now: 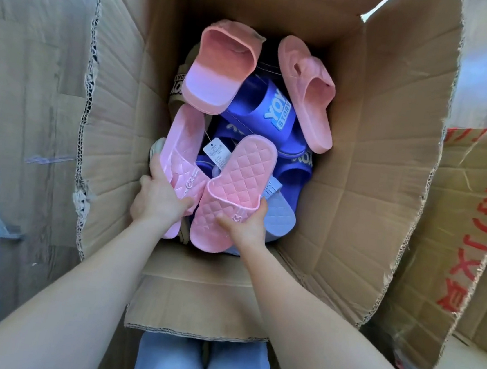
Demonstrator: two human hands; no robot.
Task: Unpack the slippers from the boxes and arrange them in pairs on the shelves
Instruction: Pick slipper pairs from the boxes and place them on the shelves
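Open cardboard box (374,169) is seen from above, flaps folded out, with a loose pile of slippers at the bottom.

Left grip (159,196) is closed on a pale pink quilted slipper (181,144) at the near-left of the pile: fingers are wrapped round its left edge and the thumb is laid across the strap. Toe end is pointed near, heel far.

Right grip (242,225) is closed on the matching pink quilted slipper (244,169): the thumb is set on the strap and the fingers are curled round its right side. It is lying across the pile, just beside the first one, and the two straps are touching or nearly so; which cannot be told.

Rest of the pile:
- Blue slippers (263,107) with "YOYO STORY" lettering are stacked in the middle, partly covered by the pink ones.
- A pink two-tone slide (218,72) is propped at the far left, opening facing up.
- A pink slide (307,91) is laid diagonally at the far right.
- A khaki slipper (177,85) is wedged against the left wall, mostly hidden.
- A pale blue quilted slipper (281,216) is sited just right of the right grip.
- A white tag (218,154) is seen between the two held slippers.

A second cardboard box (474,225) with red characters is butted against the right side. Wood-pattern floor (22,68) is visible on the left. Blue jeans (200,364) are seen at the near edge, below the near flap.
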